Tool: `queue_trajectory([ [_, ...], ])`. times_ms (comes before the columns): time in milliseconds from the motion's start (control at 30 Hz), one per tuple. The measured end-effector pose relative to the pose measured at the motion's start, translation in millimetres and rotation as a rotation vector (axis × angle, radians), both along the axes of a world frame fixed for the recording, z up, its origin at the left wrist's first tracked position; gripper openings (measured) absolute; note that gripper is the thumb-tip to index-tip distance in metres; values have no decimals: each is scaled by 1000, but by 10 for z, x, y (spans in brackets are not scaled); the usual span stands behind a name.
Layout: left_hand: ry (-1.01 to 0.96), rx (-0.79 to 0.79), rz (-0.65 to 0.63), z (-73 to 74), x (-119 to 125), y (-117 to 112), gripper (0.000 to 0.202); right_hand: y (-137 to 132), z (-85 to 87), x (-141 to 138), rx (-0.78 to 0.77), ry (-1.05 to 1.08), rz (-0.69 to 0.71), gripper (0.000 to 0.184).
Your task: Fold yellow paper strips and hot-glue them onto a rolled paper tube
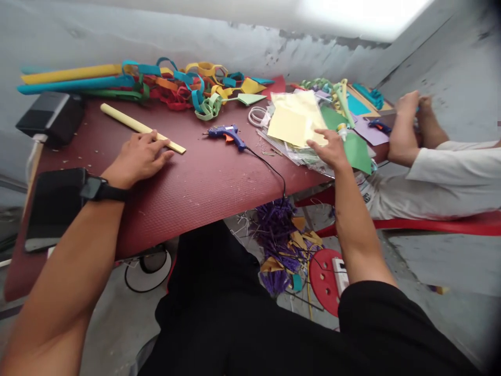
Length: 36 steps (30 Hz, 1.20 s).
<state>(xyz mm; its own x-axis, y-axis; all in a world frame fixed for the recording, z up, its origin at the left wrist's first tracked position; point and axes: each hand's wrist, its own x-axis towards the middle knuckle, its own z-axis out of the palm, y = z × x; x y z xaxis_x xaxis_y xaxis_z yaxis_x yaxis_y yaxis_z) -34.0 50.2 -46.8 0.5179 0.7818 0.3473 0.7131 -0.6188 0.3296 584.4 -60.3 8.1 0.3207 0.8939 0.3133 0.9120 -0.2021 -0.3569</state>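
My left hand [136, 156] lies flat on the dark red table [195, 183], fingers stretched over the near end of a pale yellow rolled paper tube [129, 123]. A black watch sits on that wrist. My right hand [332, 149] reaches to the stack of paper sheets at the table's right, fingers spread on a pale yellow sheet [293, 122] next to a green sheet [357, 151]. A blue glue gun [227, 134] lies between both hands, its black cord running off the table's front edge.
Coloured paper chains [188, 86] and rolled tubes line the far edge. A black box [50, 116] and a black pouch [55, 206] sit at the left. Another person's arms in white sleeves [450, 167] rest at the right. Purple scraps and a red stool [324, 277] lie on the floor.
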Motion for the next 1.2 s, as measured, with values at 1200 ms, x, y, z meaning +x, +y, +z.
queue_trajectory([
  [1200,-47,-15,117,353,245,-302,49,807,200,-1891,-34,-38,369,42],
])
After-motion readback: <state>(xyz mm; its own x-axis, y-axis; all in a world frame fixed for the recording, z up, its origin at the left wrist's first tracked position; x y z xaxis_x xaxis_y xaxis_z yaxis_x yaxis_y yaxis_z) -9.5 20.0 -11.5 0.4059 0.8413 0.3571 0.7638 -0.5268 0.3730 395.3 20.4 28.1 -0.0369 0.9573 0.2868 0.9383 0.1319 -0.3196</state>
